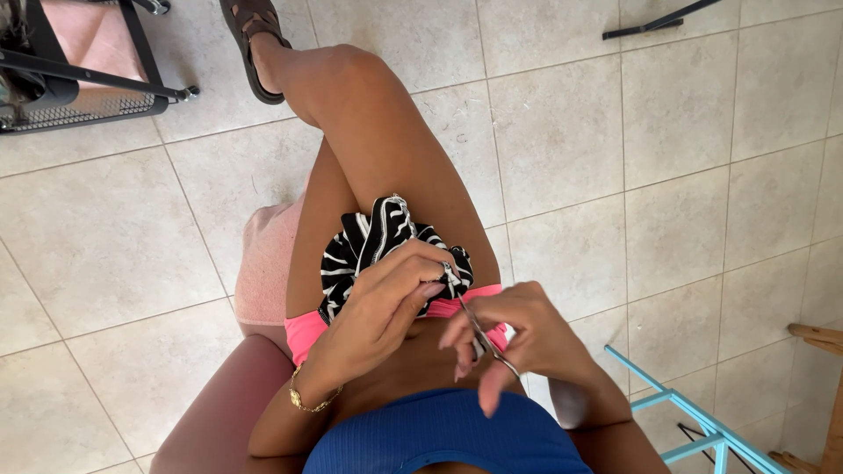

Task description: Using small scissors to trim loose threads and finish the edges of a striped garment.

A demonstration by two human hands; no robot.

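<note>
— What is that black-and-white striped cloth (373, 246) like to handle?

— Soft and light, I'd judge; it bunches in folds on the lap, just left of the frame's middle. A metal zipper (392, 230) runs through it, the one firm line, so pinching beside the zipper should give the steadiest hold.

— And the hands?

— The left hand (386, 303) is closed, fingers pinching the cloth's lower edge. The right hand (518, 329) grips small metal scissors (479, 332), their tip pointing up at the pinched spot. They look thin and slick, best held by the loops.

— What's around?

— Pink shorts (307, 332) under the cloth, a pink towel (268, 263) on the seat, pale floor tiles (615, 132), a sandal (250, 39) at the top, a light-blue frame (694, 412) lower right.
</note>
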